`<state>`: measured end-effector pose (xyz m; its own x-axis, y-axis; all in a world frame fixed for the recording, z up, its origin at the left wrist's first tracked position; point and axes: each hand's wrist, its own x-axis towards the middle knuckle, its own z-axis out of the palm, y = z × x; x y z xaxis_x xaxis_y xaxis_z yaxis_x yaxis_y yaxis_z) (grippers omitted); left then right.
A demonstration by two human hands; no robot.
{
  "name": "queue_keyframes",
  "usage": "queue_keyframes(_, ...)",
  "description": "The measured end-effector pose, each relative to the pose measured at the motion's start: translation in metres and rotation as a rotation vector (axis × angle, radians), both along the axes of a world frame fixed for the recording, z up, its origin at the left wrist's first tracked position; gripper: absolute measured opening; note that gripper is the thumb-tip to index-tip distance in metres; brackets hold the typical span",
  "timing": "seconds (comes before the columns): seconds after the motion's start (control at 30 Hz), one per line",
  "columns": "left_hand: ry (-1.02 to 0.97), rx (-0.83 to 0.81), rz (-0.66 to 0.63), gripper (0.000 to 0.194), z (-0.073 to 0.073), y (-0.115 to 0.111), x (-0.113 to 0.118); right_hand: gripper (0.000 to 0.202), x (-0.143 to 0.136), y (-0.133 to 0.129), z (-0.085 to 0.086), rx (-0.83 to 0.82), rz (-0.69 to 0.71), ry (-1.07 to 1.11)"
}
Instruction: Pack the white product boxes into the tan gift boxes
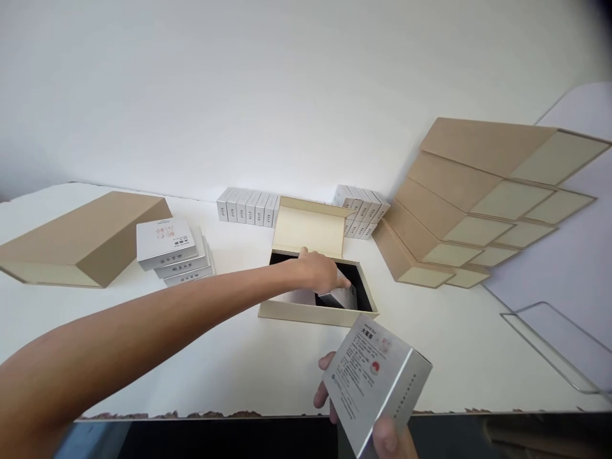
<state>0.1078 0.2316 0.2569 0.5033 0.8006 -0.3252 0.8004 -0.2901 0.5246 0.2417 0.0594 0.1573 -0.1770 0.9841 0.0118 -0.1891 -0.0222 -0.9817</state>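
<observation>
Small silver packs are being loaded into the open gift box (315, 311) at twelve o'clock: one (340, 294) is gripped inside by the left hand (319, 269), another (377, 382) is held ready by the right hand (382, 433); space remains.

Just one view here, a head cam looking forward and down across a white table (239, 363) toward a plain white wall (287, 83). It sits close: the left hand (318, 271) reaches out mid-frame, and the right hand (377, 424) sits right at the bottom edge. The wide lens bends the table's edges. There's no second view, so nothing overlaps.
</observation>
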Motion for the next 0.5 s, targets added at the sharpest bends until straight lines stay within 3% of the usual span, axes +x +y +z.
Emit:
queue_keyframes(0.13,0.061,0.029,-0.052,0.048,0.003,0.0,-0.007,0.072,-0.012,-0.005,0.017,-0.059,-0.079,0.105)
queue_keyframes(0.27,-0.06,0.063,-0.06,0.061,0.025,-0.019,-0.017,0.074,-0.021,-0.009,0.03,-0.069,-0.143,0.151)
queue_keyframes(0.4,-0.381,-0.231,-0.24,0.059,0.039,-0.054,-0.025,0.076,-0.016,0.013,0.016,0.027,-0.275,0.138)
queue_keyframes(0.5,-0.448,-0.401,-0.195,0.063,0.034,-0.07,-0.025,0.088,-0.01,0.026,0.003,0.022,-0.307,0.118)
